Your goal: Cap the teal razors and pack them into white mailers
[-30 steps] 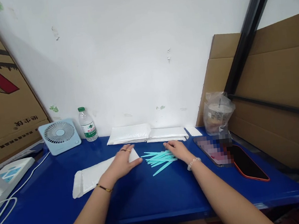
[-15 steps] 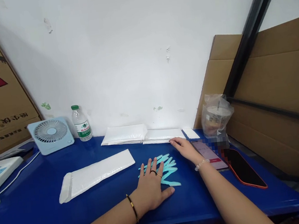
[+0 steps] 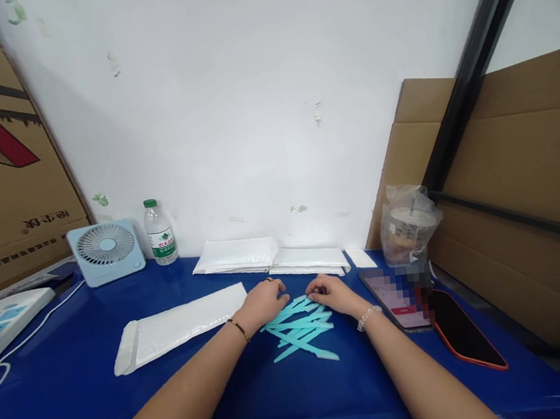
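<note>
blue table (image 3: 54, 393), just the one. white padded envelope (image 3: 182, 330) lies slantwise on it by your left hand (image 3: 264, 301); one on its own there, plus two stacks (image 3: 237, 252) of white ones at the back, layers too bunched to count. looks light and floppy, maybe a bit slick, so you'd probably want it by an edge. next down: one fan (image 3: 107, 247), one bottle (image 3: 162, 238), two phones (image 3: 466, 333) off to your right.

your two hands are apart from each other. left has its fingers bent, can't tell if they're closed on anything. right hand (image 3: 333, 292) has thumb and fingers bunched close, can't tell if something's pinched in there.

smallest, the teal sticks (image 3: 305, 327): criss-crossed flat on the table, between your hands and nearer you. around ten, overlaps spoil an exact count. should be featherweight, stiff, kinda slippery plastic; skinny ends could snap, so pinch the wider end.
</note>
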Available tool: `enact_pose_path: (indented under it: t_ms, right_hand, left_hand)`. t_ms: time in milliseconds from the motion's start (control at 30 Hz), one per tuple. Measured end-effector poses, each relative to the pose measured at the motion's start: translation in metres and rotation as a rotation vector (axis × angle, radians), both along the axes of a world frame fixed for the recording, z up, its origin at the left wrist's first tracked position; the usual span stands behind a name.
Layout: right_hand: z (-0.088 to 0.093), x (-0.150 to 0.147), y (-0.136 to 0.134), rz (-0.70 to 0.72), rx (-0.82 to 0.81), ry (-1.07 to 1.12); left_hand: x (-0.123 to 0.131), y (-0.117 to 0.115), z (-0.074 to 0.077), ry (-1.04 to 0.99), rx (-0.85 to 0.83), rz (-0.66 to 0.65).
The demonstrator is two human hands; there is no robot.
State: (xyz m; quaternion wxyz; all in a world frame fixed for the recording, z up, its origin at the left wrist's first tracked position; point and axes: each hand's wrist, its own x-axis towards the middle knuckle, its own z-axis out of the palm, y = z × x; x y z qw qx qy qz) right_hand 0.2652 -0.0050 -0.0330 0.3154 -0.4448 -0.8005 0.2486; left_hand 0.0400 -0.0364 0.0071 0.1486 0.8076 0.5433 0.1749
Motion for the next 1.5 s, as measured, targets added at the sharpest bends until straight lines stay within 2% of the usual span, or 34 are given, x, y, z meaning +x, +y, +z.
enact_pose_path:
  t_ms: [100, 167, 233, 400, 633, 800, 1000, 1100, 1200, 1333, 1500]
  right_hand:
    - [0.0, -0.001, -0.001, 0.02, -0.093, -0.016]
    - [0.001, -0.002, -0.002, 0.035, -0.161, -0.035]
    - [0.003, -0.004, -0.005, 0.03, -0.173, -0.026]
    - [0.007, -0.011, -0.008, 0.063, -0.082, 0.024]
    - [0.009, -0.004, -0.001, -0.023, -0.181, 0.082]
    - [0.008, -0.005, -0.002, 0.068, -0.231, 0.086]
    - [0.011, 0.015, 0.002, -0.03, -0.241, 0.047]
    - [0.016, 0.02, -0.001, -0.028, -0.178, 0.022]
    - [0.017, 0.016, -0.006, 0.046, -0.19, -0.054]
    - [0.016, 0.009, -0.01, 0.072, -0.254, -0.144]
    - [0.014, 0.016, -0.006, 0.098, -0.315, -0.144]
  left_hand:
    - [-0.005, 0.019, -0.001, 0.023, -0.145, -0.056]
    - [-0.004, 0.023, -0.005, 0.032, -0.173, -0.082]
    - [-0.002, 0.022, -0.009, 0.034, -0.154, -0.08]
    - [-0.001, 0.022, -0.017, -0.02, -0.157, -0.102]
    - [-0.004, 0.03, -0.022, -0.11, -0.094, -0.09]
    - [0.001, 0.03, -0.024, -0.125, -0.081, -0.114]
    - [-0.006, 0.037, -0.032, -0.15, -0.132, -0.088]
    - [-0.008, 0.033, -0.028, -0.144, -0.04, -0.11]
    - [-0.005, 0.025, -0.019, -0.09, 0.017, -0.17]
    - [0.001, 0.018, -0.014, 0.02, -0.019, -0.222]
    - [-0.001, 0.023, -0.015, 0.055, -0.112, -0.145]
